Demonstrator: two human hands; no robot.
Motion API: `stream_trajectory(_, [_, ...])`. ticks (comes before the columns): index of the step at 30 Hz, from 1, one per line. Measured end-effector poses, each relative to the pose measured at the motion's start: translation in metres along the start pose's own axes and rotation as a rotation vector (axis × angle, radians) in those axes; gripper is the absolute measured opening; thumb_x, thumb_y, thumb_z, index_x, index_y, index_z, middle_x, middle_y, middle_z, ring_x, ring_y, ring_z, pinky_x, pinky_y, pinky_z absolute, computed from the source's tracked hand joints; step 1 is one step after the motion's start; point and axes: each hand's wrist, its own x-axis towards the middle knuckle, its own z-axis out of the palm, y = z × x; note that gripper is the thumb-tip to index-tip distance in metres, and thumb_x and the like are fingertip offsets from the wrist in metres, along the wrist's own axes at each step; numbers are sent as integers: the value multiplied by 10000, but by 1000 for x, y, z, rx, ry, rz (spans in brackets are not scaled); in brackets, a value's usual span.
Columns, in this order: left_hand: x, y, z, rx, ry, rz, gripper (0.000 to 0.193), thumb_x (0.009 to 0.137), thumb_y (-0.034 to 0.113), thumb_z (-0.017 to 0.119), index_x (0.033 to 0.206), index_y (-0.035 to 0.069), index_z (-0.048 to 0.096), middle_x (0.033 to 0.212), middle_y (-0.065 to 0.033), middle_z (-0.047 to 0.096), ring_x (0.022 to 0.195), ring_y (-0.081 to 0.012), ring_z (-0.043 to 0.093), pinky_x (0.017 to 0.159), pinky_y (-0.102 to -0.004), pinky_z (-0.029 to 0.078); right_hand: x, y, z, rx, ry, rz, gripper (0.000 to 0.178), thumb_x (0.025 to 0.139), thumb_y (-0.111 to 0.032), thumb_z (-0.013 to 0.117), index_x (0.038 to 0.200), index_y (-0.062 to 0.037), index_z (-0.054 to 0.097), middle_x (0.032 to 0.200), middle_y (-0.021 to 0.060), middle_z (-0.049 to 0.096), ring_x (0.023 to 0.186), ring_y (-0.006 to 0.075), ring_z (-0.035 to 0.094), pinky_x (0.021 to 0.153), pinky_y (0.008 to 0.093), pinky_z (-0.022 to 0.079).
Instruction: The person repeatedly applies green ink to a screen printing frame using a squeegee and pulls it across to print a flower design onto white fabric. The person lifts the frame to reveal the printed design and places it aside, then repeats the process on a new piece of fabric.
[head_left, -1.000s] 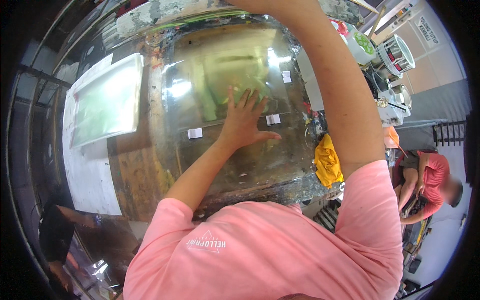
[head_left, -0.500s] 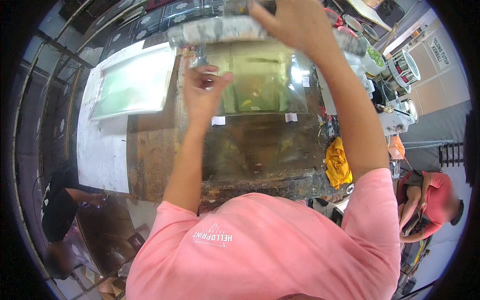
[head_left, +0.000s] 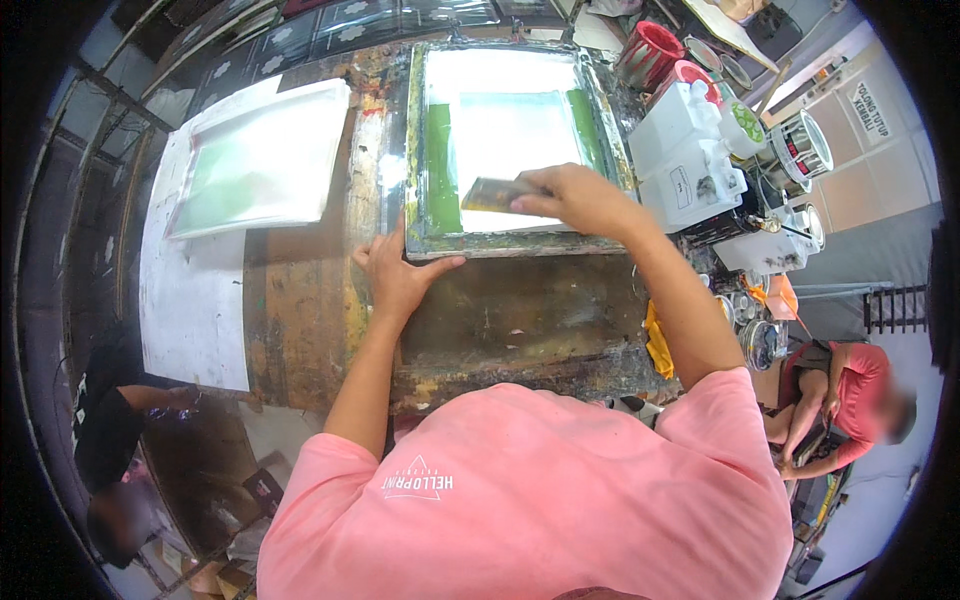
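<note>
A screen printing frame (head_left: 520,243) lies flat on the worktable, its mesh white in the middle with green strips at the sides. At its near left corner, my left hand (head_left: 395,280) is spread, the thumb along the front edge and a finger up the left side. My right hand (head_left: 575,200) is closed around a squeegee (head_left: 490,195), which is tilted over the near part of the mesh. Whether the blade touches the mesh I cannot tell. The frame hides what lies under it.
Clear plastic sheets (head_left: 260,165) lie on white paper (head_left: 195,310) at the left. White jugs (head_left: 680,150), red tubs (head_left: 650,55) and cans stand along the right edge, near a yellow cloth (head_left: 657,340). One person (head_left: 850,400) sits at right; another (head_left: 110,430) is at lower left.
The screen frame, raised at the far side before, now lies down over the clear sheet. My right hand has come nearer with the squeegee; my left has moved down to the frame's corner.
</note>
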Motion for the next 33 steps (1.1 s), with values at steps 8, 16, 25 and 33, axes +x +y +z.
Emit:
stream_trajectory(8, [0,1,-1,140,6,27,1090,527,713,909,1380,79,671,1130,-78,593,1125,-274,515,1041,-460,269,-24,-4,91,-294,395,-27,343,910,-382,749,1133,-125,711,994,96,700,926,326,679,757,477,567])
stream_trajectory(16, [2,0,-4,96,1,34,1043,502,636,946,1340,71,686,1090,-56,584,1101,-259,512,1023,-440,276,72,63,59,-444,490,-49,322,912,-407,724,1129,-169,743,1026,43,682,932,282,680,726,454,590])
stream_trajectory(25, [0,-10,4,58,117,134,1223,528,663,928,1515,43,557,952,-34,601,954,-226,547,991,-434,306,187,115,-51,-365,227,-38,482,971,-590,623,1142,-161,759,1029,107,759,986,356,708,813,485,554])
stream_trajectory(33, [1,-9,5,-31,115,159,1208,604,686,892,1522,-6,522,859,-40,628,823,-216,529,911,-400,346,179,124,-6,-479,465,-76,415,978,-558,620,1134,-194,744,983,76,709,952,307,711,754,478,571])
